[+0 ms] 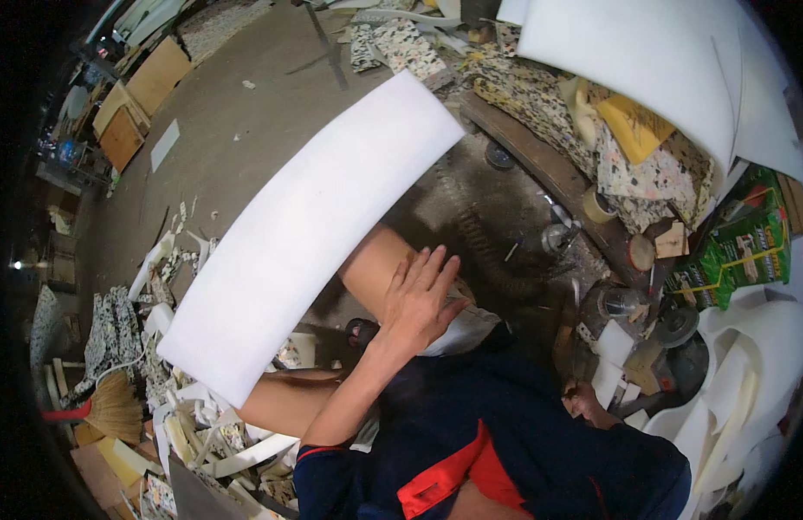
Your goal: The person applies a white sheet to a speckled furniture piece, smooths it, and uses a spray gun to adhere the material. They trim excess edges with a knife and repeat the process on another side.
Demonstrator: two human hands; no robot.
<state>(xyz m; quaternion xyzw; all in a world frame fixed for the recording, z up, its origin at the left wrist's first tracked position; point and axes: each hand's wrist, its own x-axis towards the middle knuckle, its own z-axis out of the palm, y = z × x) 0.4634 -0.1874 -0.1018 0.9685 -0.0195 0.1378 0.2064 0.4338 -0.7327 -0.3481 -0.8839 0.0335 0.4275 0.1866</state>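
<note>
A long, slightly curved white foam slab (306, 234) lies slantwise across my bare thighs. My left hand (423, 303) rests on my right thigh just beside the slab's inner edge, its fingers stretched out, holding nothing. Farther right, low at my side, my right hand (588, 403) is small and partly hidden by my dark sleeve. Its fingers look curled, among scraps and tools; what they hold, if anything, I cannot make out. Near it are a dark round disc (677, 328) and white foam offcuts (615, 342).
A wooden beam (540, 165) runs along the right, bearing a tape roll (599, 206). Beyond it are speckled foam pieces (653, 178), a big white sheet (627, 52) and a green packet (744, 247). Foam scraps (211, 433) and a straw broom (116, 407) lie left.
</note>
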